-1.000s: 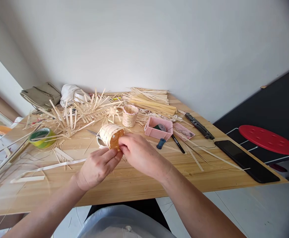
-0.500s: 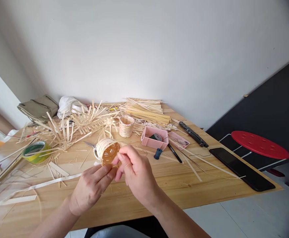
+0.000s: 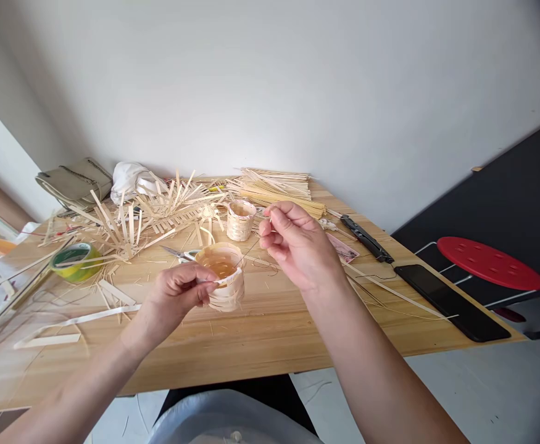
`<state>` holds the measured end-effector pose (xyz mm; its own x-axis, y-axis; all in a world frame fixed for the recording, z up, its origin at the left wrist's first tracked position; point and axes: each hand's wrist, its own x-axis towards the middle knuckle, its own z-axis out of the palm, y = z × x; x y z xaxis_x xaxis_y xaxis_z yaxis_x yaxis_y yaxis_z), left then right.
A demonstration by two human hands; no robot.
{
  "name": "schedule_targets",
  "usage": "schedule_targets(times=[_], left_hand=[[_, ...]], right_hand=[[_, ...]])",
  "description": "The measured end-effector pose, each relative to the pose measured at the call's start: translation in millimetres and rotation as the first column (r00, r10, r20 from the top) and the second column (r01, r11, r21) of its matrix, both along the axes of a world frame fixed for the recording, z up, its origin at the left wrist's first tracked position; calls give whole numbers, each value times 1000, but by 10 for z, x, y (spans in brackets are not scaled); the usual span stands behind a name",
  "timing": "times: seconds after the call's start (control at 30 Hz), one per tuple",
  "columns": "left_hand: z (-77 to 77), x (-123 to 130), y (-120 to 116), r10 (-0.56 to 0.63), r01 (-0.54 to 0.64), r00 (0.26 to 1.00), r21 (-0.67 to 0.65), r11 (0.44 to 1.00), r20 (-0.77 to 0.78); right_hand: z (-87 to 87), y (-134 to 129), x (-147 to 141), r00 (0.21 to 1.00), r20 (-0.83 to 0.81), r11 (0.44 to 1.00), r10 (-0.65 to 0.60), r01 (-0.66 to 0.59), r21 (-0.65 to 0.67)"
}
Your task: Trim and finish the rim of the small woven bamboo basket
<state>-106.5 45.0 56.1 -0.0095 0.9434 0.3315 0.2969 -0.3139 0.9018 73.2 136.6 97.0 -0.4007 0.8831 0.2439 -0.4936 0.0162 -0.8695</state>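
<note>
Pinching wire (image 3: 252, 248) in right hand (image 3: 297, 243); left hand (image 3: 177, 290) clasping light, brittle basket (image 3: 228, 297) at rim (image 3: 238, 262), the safest hold.

I can't read any words or numbers from here, on the woven bamboo cup (image 3: 227, 291) or elsewhere. The pink card (image 3: 342, 250) right of centre and the green-and-yellow tape roll (image 3: 76, 262) at left show markings, but they're too small or blurred to make out.
</note>
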Motion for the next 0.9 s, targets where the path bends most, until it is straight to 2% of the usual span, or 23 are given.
schedule_targets(times=[0.17, 0.37, 0.43, 0.5, 0.57, 0.63, 0.73, 0.8, 0.9], left_hand=[[73, 39, -12, -20, 41, 986, -126, 991, 164], [94, 44, 15, -39, 67, 982, -146, 987, 184], [96, 43, 33, -49, 69, 986, -124, 990, 157], [88, 45, 48, -56, 67, 993, -101, 993, 105], [61, 49, 53, -47, 50, 998, -87, 995, 34], [18, 56, 44, -30, 27, 999, -95, 995, -30], [-56, 69, 8, -30, 13, 992, -134, 991, -124], [-102, 79, -19, -22, -6, 984, -152, 988, -178], [-169, 91, -46, 4, -35, 984, -168, 985, -181]], right_hand=[[-36, 103, -1, 999, 11, 999, -39, 39, -18], [-130, 168, -31, 992, 13, 992, -127, 127, -2], [-129, 147, -28, 983, 43, 983, -178, 175, 61], [-97, 84, -8, 970, 108, 960, -218, 192, 205], [-46, -14, 21, 932, 271, 904, -242, 115, 412], [-6, -128, 48, 831, 494, 821, -257, -82, 565], [-9, -265, 60, 648, 709, 721, -278, -347, 600], [-49, -308, 50, 580, 755, 674, -305, -429, 601], [-114, -315, 29, 525, 785, 591, -329, -534, 605]])
